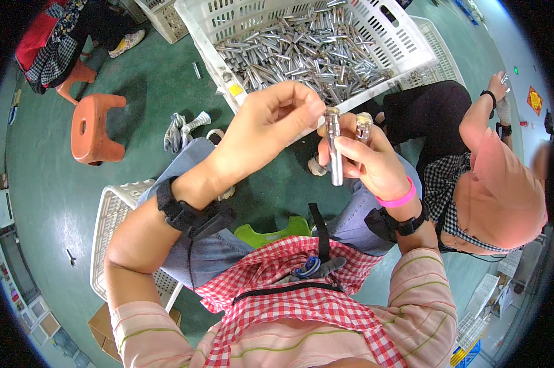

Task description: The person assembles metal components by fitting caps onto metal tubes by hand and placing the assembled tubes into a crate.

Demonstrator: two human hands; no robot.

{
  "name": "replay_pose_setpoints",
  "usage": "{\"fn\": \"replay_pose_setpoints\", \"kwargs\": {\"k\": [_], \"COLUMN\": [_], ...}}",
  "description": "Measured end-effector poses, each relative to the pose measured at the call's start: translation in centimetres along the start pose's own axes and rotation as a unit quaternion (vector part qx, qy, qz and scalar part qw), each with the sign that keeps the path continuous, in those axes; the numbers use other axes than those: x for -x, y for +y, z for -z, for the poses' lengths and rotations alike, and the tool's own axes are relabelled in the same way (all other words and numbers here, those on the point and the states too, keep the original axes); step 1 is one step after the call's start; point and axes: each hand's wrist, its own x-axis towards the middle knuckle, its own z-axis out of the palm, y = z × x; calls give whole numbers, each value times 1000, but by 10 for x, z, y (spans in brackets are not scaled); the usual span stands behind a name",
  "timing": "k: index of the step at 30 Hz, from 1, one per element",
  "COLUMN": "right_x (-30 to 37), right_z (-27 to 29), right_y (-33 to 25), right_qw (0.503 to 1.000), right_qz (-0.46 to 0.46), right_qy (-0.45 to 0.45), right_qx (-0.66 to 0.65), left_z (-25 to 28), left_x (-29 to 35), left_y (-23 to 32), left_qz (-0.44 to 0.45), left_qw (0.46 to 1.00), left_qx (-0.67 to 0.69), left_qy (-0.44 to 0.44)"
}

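My right hand (366, 161) grips two short silver metal tubes: one tube (334, 153) stands upright between thumb and fingers, a second tube (363, 127) sits just behind it. My left hand (266, 126) is raised beside them, its fingertips pinched at the top end of the upright tube. Both hands hover in front of a white slatted plastic crate (400, 43) filled with several more silver tubes (301, 52). A black strap wraps each wrist, and a pink band circles the right one.
A co-worker in a pink top (504, 196) sits close on my right, one hand raised. An orange plastic stool (96, 126) stands at left on the green floor. A second white crate (114, 208) sits beside my left knee. A grey cloth (182, 130) lies near the stool.
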Motion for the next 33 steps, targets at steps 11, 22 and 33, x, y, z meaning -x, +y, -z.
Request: {"fn": "replay_pose_setpoints", "kwargs": {"k": [11, 22, 33], "right_x": [0, -8, -8], "right_z": [-5, -7, -18], "right_y": [11, 15, 28], "right_qw": [987, 986, 971], "right_qz": [104, 119, 210], "right_qy": [52, 67, -102], "right_qx": [110, 99, 45], "left_z": [-15, -5, -8], "left_x": [12, 0, 20], "left_y": [17, 9, 18], "left_qz": [-44, -123, -123], "left_qw": [969, 957, 968], "left_qx": [-198, -234, -215], "left_qy": [138, 123, 27]}}
